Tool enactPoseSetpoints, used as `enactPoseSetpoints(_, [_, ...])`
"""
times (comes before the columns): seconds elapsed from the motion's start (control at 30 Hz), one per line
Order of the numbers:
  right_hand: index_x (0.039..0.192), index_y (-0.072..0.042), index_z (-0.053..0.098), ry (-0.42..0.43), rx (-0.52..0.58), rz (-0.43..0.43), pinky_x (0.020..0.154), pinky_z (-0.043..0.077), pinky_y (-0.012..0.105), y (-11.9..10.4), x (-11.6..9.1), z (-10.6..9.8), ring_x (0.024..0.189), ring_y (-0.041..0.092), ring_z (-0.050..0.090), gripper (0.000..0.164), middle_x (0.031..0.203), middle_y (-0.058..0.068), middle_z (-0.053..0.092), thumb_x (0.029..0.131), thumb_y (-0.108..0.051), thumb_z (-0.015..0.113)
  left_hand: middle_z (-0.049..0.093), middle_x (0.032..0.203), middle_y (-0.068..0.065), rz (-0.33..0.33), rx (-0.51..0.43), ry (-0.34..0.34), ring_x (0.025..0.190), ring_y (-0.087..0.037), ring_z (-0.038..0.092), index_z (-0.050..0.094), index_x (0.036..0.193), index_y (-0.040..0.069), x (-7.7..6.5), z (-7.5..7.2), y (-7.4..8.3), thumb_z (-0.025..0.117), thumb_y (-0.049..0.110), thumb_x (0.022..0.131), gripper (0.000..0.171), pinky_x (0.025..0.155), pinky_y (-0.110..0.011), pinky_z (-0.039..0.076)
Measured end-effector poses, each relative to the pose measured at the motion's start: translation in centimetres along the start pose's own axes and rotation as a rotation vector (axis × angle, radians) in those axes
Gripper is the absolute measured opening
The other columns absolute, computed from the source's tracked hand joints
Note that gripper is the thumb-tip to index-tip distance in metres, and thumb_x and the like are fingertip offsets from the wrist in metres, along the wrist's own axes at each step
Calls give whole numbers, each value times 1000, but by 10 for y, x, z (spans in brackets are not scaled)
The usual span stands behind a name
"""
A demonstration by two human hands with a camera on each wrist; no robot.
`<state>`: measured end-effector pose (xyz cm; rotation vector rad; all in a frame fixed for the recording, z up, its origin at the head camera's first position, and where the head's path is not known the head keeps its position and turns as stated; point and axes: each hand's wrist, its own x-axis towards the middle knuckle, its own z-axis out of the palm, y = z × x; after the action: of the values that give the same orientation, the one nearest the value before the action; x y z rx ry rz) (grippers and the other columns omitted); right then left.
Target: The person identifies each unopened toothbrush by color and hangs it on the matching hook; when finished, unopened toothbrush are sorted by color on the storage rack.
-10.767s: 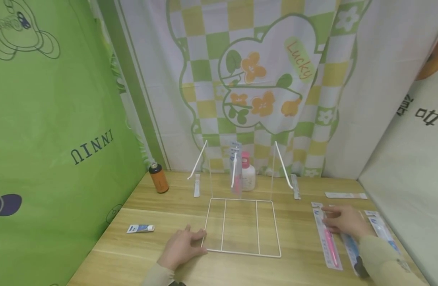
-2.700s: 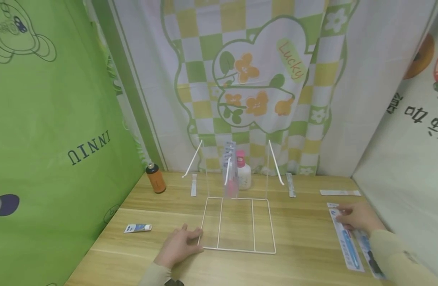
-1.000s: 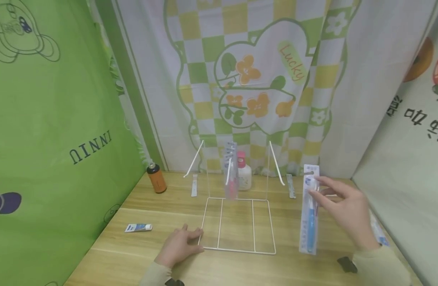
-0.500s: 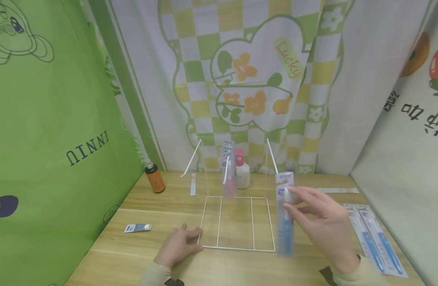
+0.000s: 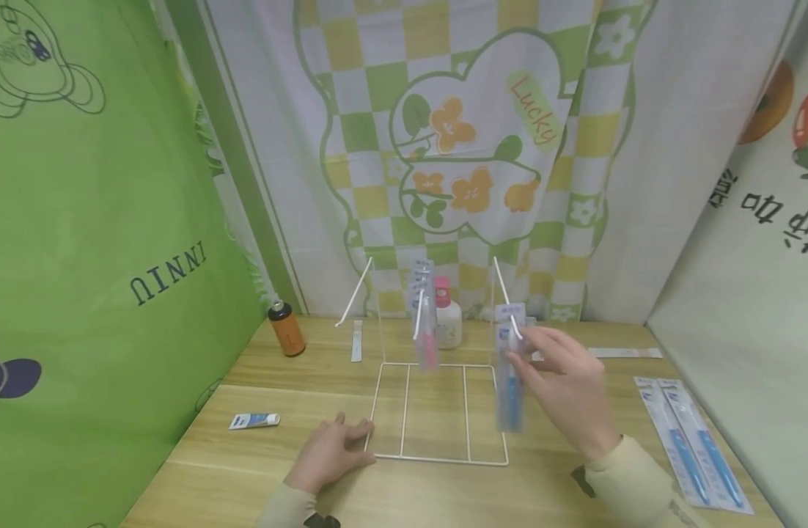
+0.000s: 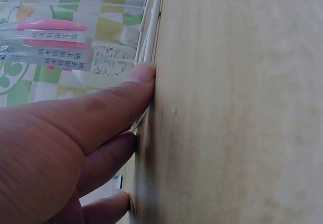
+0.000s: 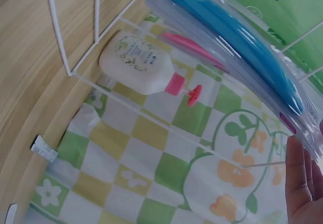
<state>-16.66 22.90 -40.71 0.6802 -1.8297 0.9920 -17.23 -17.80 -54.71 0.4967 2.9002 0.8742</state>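
My right hand [image 5: 565, 381] pinches a packaged blue toothbrush [image 5: 512, 389] by the upper part of its card, at the right hook of the white wire rack [image 5: 437, 460]. The hook's tip shows in front of the card near its top. In the right wrist view the blue toothbrush [image 7: 237, 42] slants across the upper right, fingertips at its end. My left hand [image 5: 331, 451] rests at the rack's front left corner, thumb and fingers touching the wire base. Several packaged toothbrushes [image 5: 425, 323] hang on the middle hook, a pink one among them. The left hook [image 5: 354, 293] holds nothing.
Two packaged blue toothbrushes [image 5: 697, 447] lie at the table's right. A pink-topped white bottle [image 5: 449, 323] stands behind the rack. An orange bottle [image 5: 289, 330] and a toothpaste tube [image 5: 254, 420] are on the left. Slim white packets [image 5: 625, 353] lie toward the back.
The right hand has picked the blue toothbrush up from the right side and carried it left to the right hook. Earlier, a pink toothbrush lay at the right. The left hand has stayed.
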Motion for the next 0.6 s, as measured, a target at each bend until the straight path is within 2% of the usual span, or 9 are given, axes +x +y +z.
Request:
enactPoseSetpoints(0.2, [118,0,78,5,-88,24,66,64,23,29,13,19,91,29,76,45,117,17,77,76,8,94,66,147,-5,-4,1,-7,149,-59,38,72,141,17,0,0,0,87,45,87,62,121,-79,20])
enactPoseSetpoints(0.33, [119,1,77,7,-183,14,65,65,30,48,22,30,96,35,77,41,119,20,76,81,0,93,66,148,-6,5,-5,-12,149,-59,38,72,141,16,0,-1,1,87,45,87,62,121,-80,19])
enactPoseSetpoints(0.47, [123,1,75,6,-183,28,67,66,36,64,29,41,98,35,76,41,121,21,74,85,-1,91,66,147,-6,8,-4,-10,149,-59,38,72,140,15,0,-2,1,87,44,87,62,121,-80,19])
enactPoseSetpoints(0.6, [126,1,73,-6,-176,69,71,66,30,76,35,49,98,31,75,42,123,20,73,87,-2,89,67,147,-6,7,0,-10,149,-59,39,73,140,16,0,-1,0,87,44,88,61,121,-79,20])
